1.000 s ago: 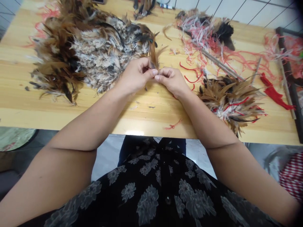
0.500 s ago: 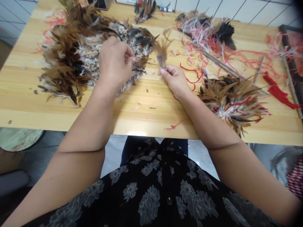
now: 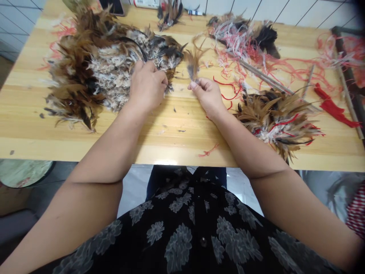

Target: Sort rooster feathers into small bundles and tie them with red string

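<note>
Feathers [image 3: 194,62] stand in a small bunch above the surface [image 3: 171,148], just right of the big pile [image 3: 111,72], their lower ends pinched between thumb and finger of the right hand [image 3: 210,97]. A second ago both hands met at this bunch; now the left hand [image 3: 148,85] is away from it, back over the near right side of the pile, its fingers curled downward. Whether it pinches anything there I cannot tell, as the back of the hand hides the fingertips. The right hand has barely moved, so the bunch seems to rest on its grip alone, leaving the left one free among the pile. A bundle [image 3: 276,114] lies beside the right forearm, near a red strip [image 3: 332,104].
</note>
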The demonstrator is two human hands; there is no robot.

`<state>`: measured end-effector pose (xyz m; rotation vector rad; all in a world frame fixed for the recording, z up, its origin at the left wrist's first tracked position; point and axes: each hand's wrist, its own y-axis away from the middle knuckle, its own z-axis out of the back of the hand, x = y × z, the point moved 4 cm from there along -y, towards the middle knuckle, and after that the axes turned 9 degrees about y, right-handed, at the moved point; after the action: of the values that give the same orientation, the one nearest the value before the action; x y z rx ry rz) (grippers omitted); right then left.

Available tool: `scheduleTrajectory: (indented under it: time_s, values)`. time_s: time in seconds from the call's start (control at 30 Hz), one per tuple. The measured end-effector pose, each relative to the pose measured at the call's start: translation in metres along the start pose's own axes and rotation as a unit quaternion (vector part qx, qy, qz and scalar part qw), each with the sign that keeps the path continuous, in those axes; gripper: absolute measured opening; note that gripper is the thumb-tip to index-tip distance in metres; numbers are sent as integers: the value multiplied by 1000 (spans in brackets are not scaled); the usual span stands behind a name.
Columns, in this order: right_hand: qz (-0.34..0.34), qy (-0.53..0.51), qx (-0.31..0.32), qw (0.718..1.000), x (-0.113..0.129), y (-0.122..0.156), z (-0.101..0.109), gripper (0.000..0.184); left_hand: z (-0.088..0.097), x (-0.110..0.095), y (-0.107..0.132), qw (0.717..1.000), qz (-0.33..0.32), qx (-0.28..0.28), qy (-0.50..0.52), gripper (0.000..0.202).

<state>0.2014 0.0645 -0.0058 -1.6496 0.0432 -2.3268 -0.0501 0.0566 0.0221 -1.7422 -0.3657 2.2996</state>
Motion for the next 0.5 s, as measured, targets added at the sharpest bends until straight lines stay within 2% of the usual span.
scheduleTrajectory:
  time_s: [0.23, 0.37, 0.5]
  values:
    - [-7, 11, -1, 1000, -5, -2, -2, 56, -3, -26, 5, 998, -48, -43, -25, 31]
    - [-10, -21, 2, 1000, -2, 0, -2, 49, -14, -30, 12, 995, -15, -10, 101, 38]
    - [-16, -39, -1, 999, 1, 1, -2, 50, -23, -30, 18, 970, 37, 3, 242, 43]
